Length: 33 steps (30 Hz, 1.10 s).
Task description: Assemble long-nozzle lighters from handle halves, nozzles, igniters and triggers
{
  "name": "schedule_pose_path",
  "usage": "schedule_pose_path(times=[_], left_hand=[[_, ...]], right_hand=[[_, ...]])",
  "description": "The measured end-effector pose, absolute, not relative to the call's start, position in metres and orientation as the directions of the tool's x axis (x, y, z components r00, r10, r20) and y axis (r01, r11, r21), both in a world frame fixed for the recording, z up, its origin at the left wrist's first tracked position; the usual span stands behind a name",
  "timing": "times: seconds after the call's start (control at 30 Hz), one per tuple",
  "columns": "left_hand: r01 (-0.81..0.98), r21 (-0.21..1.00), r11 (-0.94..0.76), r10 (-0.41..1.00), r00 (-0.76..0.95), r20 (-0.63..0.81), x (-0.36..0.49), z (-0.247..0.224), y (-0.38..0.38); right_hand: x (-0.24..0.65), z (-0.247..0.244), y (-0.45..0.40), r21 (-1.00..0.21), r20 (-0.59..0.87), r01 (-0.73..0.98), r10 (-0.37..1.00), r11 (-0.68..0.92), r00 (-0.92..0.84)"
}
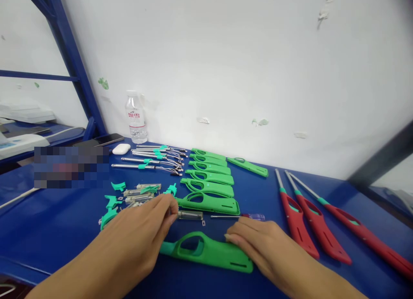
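In front of me on the blue table lies a green lighter handle (219, 251) with a teal collar at its left end and a teal trigger in its loop. My right hand (258, 243) has its fingers closed over the handle's right end. Above the collar, my left hand (151, 230) is bent into a pinch; whatever sits between its fingertips is hidden. Just past those fingers lies a clear fuel tank (190, 215). A screwdriver (253, 216) with a purple, see-through grip rests beyond my right hand.
Several green handle shells (209, 187) form a column behind. Metal lighter rods with wires (151, 165) lie at the back left, near teal triggers (111, 202) and more tanks (140, 198). Three red lighters (325, 234) lie right. A water bottle (137, 118) stands by the wall.
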State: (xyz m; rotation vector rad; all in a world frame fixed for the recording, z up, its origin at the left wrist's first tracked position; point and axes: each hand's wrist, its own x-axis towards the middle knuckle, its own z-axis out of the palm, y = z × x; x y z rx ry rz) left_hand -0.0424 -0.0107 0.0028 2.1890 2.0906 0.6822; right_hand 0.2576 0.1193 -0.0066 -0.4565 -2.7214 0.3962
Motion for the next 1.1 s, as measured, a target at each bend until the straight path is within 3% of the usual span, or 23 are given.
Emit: schedule_pose_path(times=[0.17, 0.37, 0.47, 0.7, 0.9, 1.1], left_hand=[[0.935, 0.346, -0.078, 0.963, -0.019, 0.268, -0.039, 0.000, -0.008], [0.940, 0.334, -0.076, 0.950, -0.033, 0.310, -0.038, 0.005, -0.005], [0.941, 0.328, -0.079, 0.947, -0.033, 0.321, -0.039, 0.001, -0.007], [0.918, 0.378, -0.119, 0.908, -0.053, 0.416, -0.041, -0.016, -0.002], [0.881, 0.439, -0.177, 0.912, -0.021, 0.409, -0.040, -0.005, 0.001], [0.754, 0.587, -0.294, 0.854, -0.068, 0.516, -0.039, 0.002, -0.002]], right_hand=[[0.255, -0.012, 0.124, -0.339, 0.284, 0.302, 0.403, 0.891, -0.870], [0.274, 0.001, 0.141, -0.082, 0.381, 0.475, 0.468, 0.876, -0.797], [0.287, 0.004, 0.154, -0.028, 0.331, 0.564, 0.541, 0.825, -0.773], [0.296, -0.001, 0.168, -0.184, 0.139, 0.551, 0.576, 0.814, -0.805], [0.298, 0.012, 0.168, -0.242, 0.139, 0.551, 0.590, 0.799, -0.795], [0.282, 0.021, 0.150, -0.483, 0.223, 0.488, 0.641, 0.727, -0.734]])
